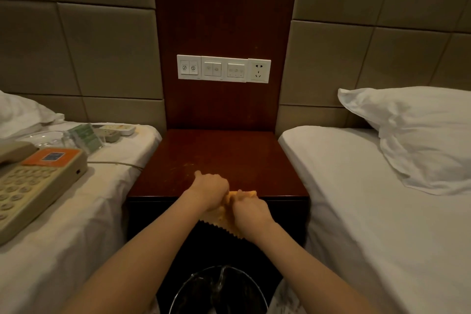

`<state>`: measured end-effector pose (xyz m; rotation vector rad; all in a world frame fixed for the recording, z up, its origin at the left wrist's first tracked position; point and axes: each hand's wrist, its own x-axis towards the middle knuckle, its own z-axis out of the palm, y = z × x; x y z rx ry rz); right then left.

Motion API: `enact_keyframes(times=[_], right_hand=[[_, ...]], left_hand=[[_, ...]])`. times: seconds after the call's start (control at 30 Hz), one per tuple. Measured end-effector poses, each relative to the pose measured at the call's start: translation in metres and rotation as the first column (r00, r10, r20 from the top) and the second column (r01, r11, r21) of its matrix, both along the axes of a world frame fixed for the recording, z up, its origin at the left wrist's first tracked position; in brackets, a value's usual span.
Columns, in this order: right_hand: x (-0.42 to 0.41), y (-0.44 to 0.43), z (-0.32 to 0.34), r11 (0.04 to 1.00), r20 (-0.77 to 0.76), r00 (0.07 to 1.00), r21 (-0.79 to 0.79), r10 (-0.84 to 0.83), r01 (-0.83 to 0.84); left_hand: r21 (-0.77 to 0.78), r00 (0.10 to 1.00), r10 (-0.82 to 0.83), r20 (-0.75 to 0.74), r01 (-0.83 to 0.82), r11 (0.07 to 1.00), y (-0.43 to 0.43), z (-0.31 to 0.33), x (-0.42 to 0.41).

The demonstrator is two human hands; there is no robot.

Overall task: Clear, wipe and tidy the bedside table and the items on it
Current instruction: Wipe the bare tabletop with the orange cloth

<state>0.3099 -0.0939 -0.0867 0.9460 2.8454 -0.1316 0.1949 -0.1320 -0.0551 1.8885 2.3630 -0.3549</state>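
The dark wooden bedside table (224,158) stands between two beds, its top bare with faint scuff marks. At its front edge both my hands grip an orange cloth (224,214). My left hand (210,190) holds the cloth's left part over the table edge. My right hand (248,210) holds its right part just in front of the edge. The cloth's lower hem hangs down before the table's dark front. A beige telephone (33,181) with an orange label lies on the left bed, its cord running toward the table.
On the left bed also lie a glass ashtray (48,139), a green card holder (85,136) and two remotes (116,131). A bin with a black liner (219,290) stands below my arms. The right bed carries a white pillow (418,132). A switch panel (223,69) is on the wall.
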Motion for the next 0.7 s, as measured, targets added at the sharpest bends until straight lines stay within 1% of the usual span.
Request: enact_keyframes(times=[0.07, 0.1, 0.13, 0.2, 0.3, 0.37, 0.4, 0.47, 0.53, 0.6, 0.67, 0.7], right_hand=[[0.004, -0.012, -0.004, 0.998, 0.042, 0.997, 0.000, 0.057, -0.057], [0.005, -0.017, -0.007, 0.997, 0.037, 0.996, -0.003, 0.082, -0.082], [0.006, -0.021, -0.011, 0.996, 0.016, 0.996, -0.011, 0.093, -0.093], [0.007, -0.023, -0.016, 0.996, -0.030, 0.996, -0.026, 0.081, -0.082], [0.004, -0.017, -0.011, 0.997, -0.088, 0.993, -0.009, 0.081, -0.082], [0.004, -0.010, 0.000, 0.995, -0.168, 0.981, 0.028, 0.095, -0.092], [0.005, -0.005, 0.006, 0.995, -0.237, 0.966, 0.049, 0.099, -0.090], [0.005, 0.008, 0.015, 0.992, -0.384, 0.919, 0.113, 0.090, -0.049], [0.002, 0.026, 0.019, 0.983, -0.470, 0.880, 0.180, 0.071, 0.017], [-0.002, 0.042, 0.020, 0.978, -0.493, 0.870, 0.190, 0.017, 0.089], [-0.004, 0.056, 0.014, 0.979, -0.456, 0.888, 0.150, -0.058, 0.141], [-0.004, 0.062, 0.010, 0.981, -0.419, 0.902, 0.103, -0.107, 0.164]], left_hand=[[-0.124, 0.997, 0.001, 0.082, 0.010, 0.992, -0.011, -0.004, -0.001], [-0.170, 0.992, 0.018, 0.127, 0.004, 0.985, -0.016, -0.007, -0.001], [-0.190, 0.988, 0.031, 0.151, -0.001, 0.982, -0.021, -0.011, -0.001], [-0.176, 0.989, 0.022, 0.143, 0.003, 0.984, -0.027, -0.015, -0.001], [-0.112, 0.989, -0.019, 0.148, 0.036, 0.993, -0.030, -0.007, -0.007], [-0.006, 0.980, -0.039, 0.193, 0.041, 0.999, -0.028, 0.002, -0.017], [0.059, 0.978, -0.050, 0.203, 0.038, 0.998, -0.026, 0.009, -0.020], [0.205, 0.986, -0.075, 0.148, 0.044, 0.978, -0.018, 0.021, -0.023], [0.334, 0.995, -0.090, 0.040, 0.072, 0.940, -0.004, 0.029, -0.020], [0.365, 0.997, -0.073, -0.008, 0.071, 0.928, 0.011, 0.030, -0.013], [0.311, 0.999, -0.037, 0.010, 0.032, 0.950, 0.029, 0.023, -0.006], [0.269, 1.000, -0.022, 0.011, 0.019, 0.963, 0.038, 0.018, -0.002]])
